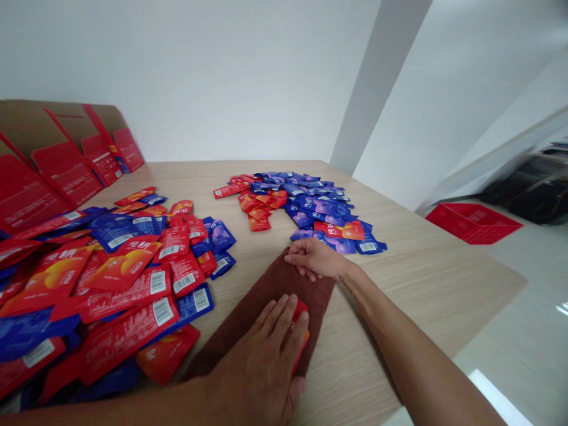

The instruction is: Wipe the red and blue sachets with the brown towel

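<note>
A dark brown cloth [248, 319] is spread on the table in front of me. On it lies a red and orange packet [300, 312], mostly covered by my left hand [270, 349]. That hand is flat on top of the packet, fingers stretched out and not wrapped round it. My right hand [317, 257] rests at the far edge of the cloth, its fingers curled in and its thumb close to the index finger. Nothing shows between those fingers.
A large heap of red and blue packets [119, 266] covers the left side. Another pile, mostly blue packets [319, 204], lies beyond my right hand. Open red cardboard boxes [66, 165] stand at the back left. A red bin [473, 222] is on the floor at right.
</note>
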`<action>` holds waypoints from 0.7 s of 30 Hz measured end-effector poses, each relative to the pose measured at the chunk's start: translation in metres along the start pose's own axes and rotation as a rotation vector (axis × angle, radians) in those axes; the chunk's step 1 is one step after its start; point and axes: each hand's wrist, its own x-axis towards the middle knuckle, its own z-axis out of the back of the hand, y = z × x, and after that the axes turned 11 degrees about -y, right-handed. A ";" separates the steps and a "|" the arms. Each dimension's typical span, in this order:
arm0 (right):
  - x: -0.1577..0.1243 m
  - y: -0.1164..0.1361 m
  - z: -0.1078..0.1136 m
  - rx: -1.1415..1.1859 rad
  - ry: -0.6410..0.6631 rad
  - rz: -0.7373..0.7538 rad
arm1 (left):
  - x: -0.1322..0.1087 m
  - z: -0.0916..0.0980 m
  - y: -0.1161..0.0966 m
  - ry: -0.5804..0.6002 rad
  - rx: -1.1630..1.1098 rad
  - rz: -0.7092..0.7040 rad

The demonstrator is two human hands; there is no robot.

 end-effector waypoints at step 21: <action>-0.001 0.002 0.000 -0.013 -0.019 -0.007 | -0.026 0.007 0.007 0.028 -0.276 -0.009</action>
